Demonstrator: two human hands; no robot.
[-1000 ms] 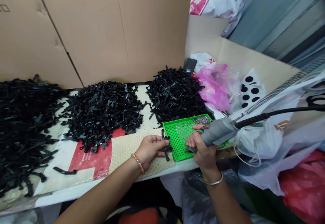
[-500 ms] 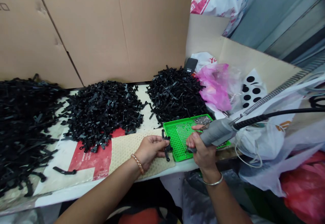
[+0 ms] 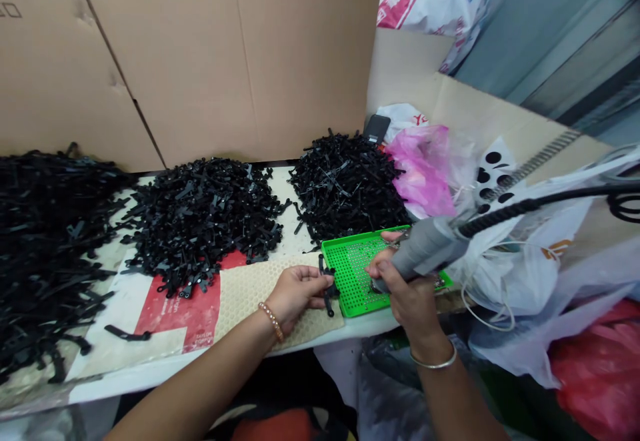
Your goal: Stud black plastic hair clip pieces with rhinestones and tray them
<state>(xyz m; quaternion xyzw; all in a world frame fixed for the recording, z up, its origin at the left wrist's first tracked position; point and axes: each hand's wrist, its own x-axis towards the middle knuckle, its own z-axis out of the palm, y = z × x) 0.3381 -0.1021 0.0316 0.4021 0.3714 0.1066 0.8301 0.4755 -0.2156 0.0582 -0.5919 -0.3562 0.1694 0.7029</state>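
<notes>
My left hand (image 3: 303, 289) pinches a small black plastic arm-like part (image 3: 329, 299) at the left edge of a green perforated tray (image 3: 353, 306). Beneath that hand lies a beige textured mat (image 3: 245, 294). My right hand (image 3: 407, 287) is wrapped round a grey electric screwdriver (image 3: 425, 247), held tilted above the tray with its tip end low over the holes. Small metal screws (image 3: 367, 254) sit in the tray's holes. The screwdriver's black cable and a coiled spring run off to the upper right. My fingers partly hide the held black part.
Three heaps of black parts stand on the bench: a left heap (image 3: 45, 227), a middle heap (image 3: 205, 217) and a right heap (image 3: 350, 187). One loose black part (image 3: 127, 334) lies at the front left. Cardboard (image 3: 190, 61) rises behind; plastic bags (image 3: 425, 161) crowd the right.
My right hand and the screwdriver have shifted slightly right, and the spring and cable have swung. My left hand stays in place with the black part.
</notes>
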